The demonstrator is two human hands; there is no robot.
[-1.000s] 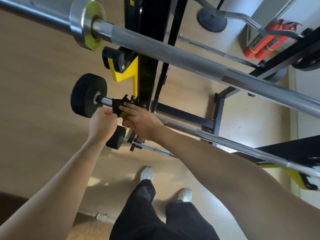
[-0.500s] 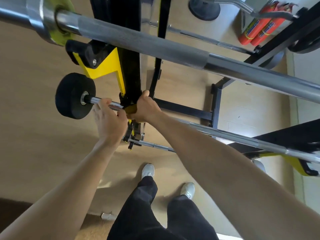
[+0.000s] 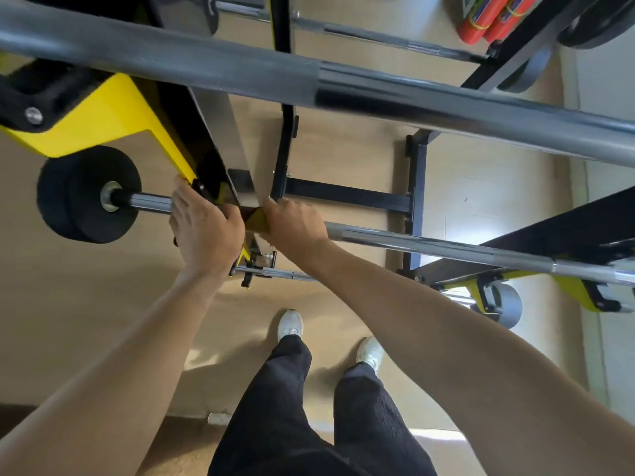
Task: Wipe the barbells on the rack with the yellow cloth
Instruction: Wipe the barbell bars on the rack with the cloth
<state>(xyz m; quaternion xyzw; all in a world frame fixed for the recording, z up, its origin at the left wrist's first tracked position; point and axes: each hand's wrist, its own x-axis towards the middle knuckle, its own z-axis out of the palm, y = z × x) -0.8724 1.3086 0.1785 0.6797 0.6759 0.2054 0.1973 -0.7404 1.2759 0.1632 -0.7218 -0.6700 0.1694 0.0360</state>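
A chrome barbell point(image 3: 429, 243) with a black round weight point(image 3: 86, 194) at its left end lies on the black and yellow rack point(image 3: 213, 156). My left hand point(image 3: 202, 228) grips this bar just right of the weight, beside the rack upright. My right hand point(image 3: 292, 225) wraps around the bar on the other side of the upright and holds the yellow cloth point(image 3: 256, 219), of which only a small fold shows between my hands. A thick grey barbell point(image 3: 309, 80) crosses the top of the view on a higher yellow hook point(image 3: 99, 118).
A thinner bar point(image 3: 275, 272) lies lower on the rack, near the floor. Black frame beams point(image 3: 414, 201) stand behind, a grey weight point(image 3: 505, 304) hangs at the right. Red cylinders point(image 3: 488, 18) stand top right. My feet in white shoes point(image 3: 290, 324) stand on the tan floor.
My head has moved closer to the rack. My left hand slid along the bar toward the upright, and my right hand closed around the bar with the cloth.
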